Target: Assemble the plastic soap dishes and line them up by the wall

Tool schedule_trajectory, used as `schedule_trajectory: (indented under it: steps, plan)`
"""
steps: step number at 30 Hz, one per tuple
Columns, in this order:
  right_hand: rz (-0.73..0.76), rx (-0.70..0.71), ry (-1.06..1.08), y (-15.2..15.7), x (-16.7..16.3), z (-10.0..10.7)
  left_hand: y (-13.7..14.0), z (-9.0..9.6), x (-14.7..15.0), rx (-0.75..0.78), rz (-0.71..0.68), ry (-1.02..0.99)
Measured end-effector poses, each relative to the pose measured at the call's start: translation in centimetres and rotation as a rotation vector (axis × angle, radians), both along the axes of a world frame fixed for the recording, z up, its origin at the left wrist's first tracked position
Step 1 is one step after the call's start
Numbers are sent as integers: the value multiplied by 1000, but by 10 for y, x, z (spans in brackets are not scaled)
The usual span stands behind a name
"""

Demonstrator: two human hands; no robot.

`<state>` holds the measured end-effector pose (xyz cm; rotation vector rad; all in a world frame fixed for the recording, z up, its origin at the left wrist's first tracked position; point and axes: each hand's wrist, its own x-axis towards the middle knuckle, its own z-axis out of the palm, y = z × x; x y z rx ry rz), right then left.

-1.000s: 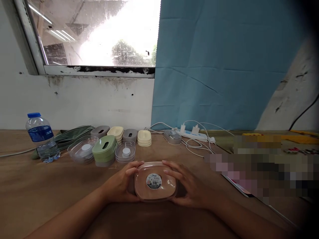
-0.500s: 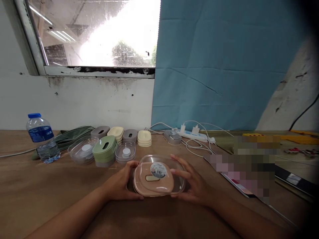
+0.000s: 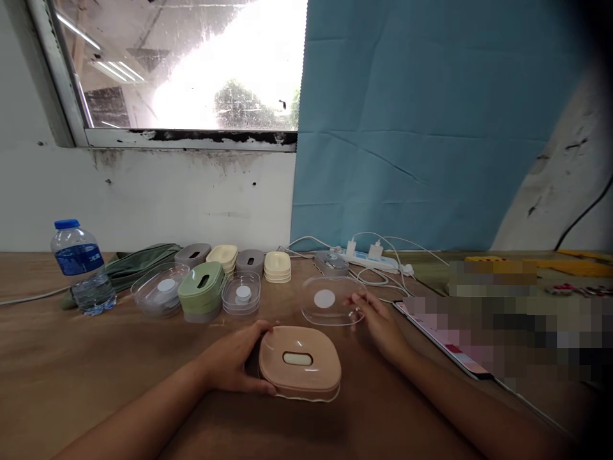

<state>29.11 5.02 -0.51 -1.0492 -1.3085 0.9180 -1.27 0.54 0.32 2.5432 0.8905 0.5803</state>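
So, clear cover (image 3: 338,303) was off, right hand (image 3: 382,321) pinching it just below mid-frame; left hand (image 3: 234,361) clasped the peach box (image 3: 301,375), lower centre, slotted top (image 3: 318,350) still on.

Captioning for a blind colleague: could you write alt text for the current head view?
A person's left hand grips one end of a peach box at a brown table, while the right hand holds a clear cover apart from it. Behind are green, grey, cream and clear containers, with a water bottle at far left.
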Motion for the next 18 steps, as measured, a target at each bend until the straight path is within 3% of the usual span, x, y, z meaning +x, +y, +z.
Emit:
schedule_trajectory:
  steps: [7, 13, 18]
  plan:
    - [18, -123, 197, -2, -2, 5, 2, 2, -4, 193, -167, -20]
    - [144, -250, 97, -19, -16, 14, -2, 1, 0, 743, -81, -2]
    - [285, -315, 70, -31, -27, 14, -6, 9, 5, 808, -251, 96]
